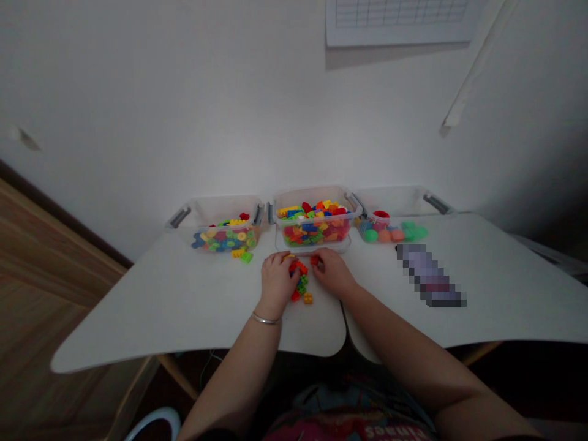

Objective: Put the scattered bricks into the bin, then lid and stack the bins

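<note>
My left hand [277,277] rests on the white table [184,306] with its fingers curled round a small build of coloured bricks [301,283]: red, green, blue and orange. My right hand [331,271] sits just to the right of it, fingers pinched on a small red brick [315,260] at the top of that build. Both hands lie directly in front of the middle clear bin [316,222], which is full of mixed bricks. A thin bracelet circles my left wrist.
A left clear bin [220,229] holds flat coloured pieces, with a yellow and a green brick [243,255] lying loose in front of it. A right clear bin [395,220] holds round balls. A blurred dark object [429,275] lies on the right of the table. A white wall stands behind.
</note>
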{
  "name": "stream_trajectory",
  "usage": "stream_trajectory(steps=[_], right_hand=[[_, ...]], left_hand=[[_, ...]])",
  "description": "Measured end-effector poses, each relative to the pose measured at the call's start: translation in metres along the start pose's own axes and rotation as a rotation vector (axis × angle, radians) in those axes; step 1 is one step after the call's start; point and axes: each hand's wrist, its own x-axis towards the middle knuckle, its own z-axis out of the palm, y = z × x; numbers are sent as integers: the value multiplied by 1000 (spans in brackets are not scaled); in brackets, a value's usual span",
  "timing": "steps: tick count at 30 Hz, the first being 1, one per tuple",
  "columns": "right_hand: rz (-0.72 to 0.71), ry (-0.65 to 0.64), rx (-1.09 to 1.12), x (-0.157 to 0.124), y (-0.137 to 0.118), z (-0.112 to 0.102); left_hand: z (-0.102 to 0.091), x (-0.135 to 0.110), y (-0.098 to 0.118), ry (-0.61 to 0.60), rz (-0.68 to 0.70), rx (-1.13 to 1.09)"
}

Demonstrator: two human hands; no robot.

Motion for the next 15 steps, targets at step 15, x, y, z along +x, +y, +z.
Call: stream_trajectory(steps=[15], right_hand=[[16, 487, 301, 98, -20, -64]], left_hand=[[-2, 1, 0, -16, -9, -16]])
